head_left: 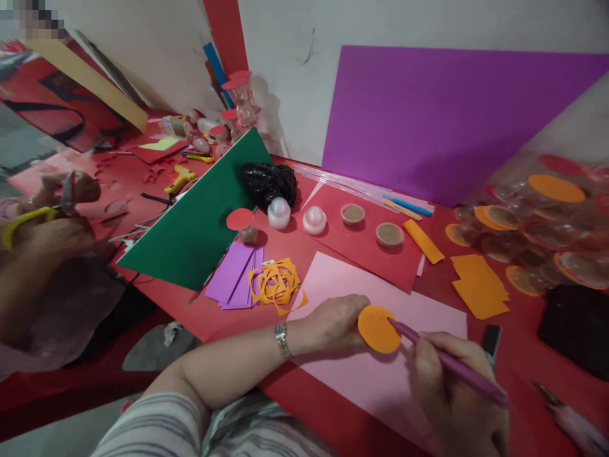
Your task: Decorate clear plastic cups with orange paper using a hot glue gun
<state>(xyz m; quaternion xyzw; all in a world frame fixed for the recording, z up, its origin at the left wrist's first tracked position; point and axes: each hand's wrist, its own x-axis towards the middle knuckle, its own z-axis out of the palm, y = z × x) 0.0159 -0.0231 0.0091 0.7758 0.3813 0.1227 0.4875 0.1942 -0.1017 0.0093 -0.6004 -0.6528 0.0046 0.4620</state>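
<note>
The left hand (333, 324) pins an orange paper disc (379, 329) to the pink sheet (380, 381) while the right hand (451, 393) grips a purple pen (447, 362) at the disc's far edge; slack pressure risks slipping the disc and skewing the outline.

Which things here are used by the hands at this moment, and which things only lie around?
In use:
left hand pressing orange circle
right hand holding purple pen
pink sheet beneath

Lying about:
green sheet
purple sheet
orange cut-out
small jars
black bag
</note>
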